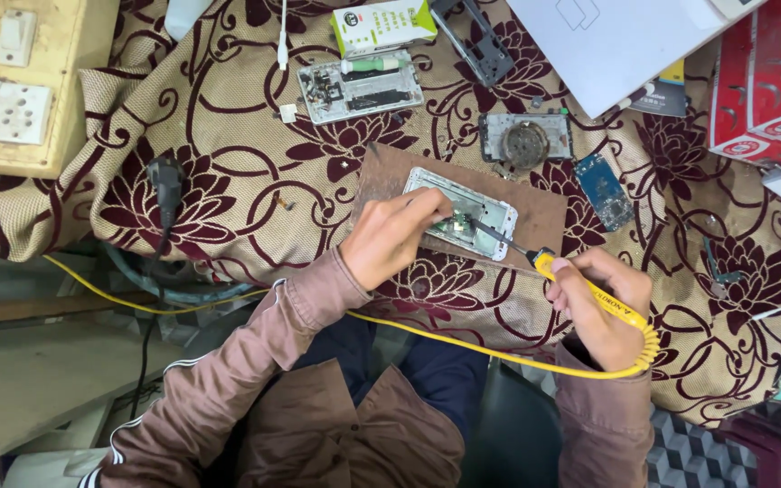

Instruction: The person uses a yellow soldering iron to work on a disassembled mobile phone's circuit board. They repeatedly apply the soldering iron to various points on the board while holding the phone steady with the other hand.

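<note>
An opened white phone frame (476,206) lies on a brown board (544,217) over a floral cloth. My left hand (390,237) rests on its near left corner, fingers pinched on a small part or tool at the circuit board. My right hand (600,307) grips a yellow-handled soldering iron (589,291). Its dark tip (490,235) reaches the phone's inner board next to my left fingertips. The iron's yellow cord (463,342) loops back under my arms.
A second opened phone (360,84) with a green tool lies at the back, beside a green-white box (381,23). Another dismantled phone (526,138), a blue circuit board (604,190), a white laptop (625,36), red boxes (770,81) and a switchboard (11,90) surround the board.
</note>
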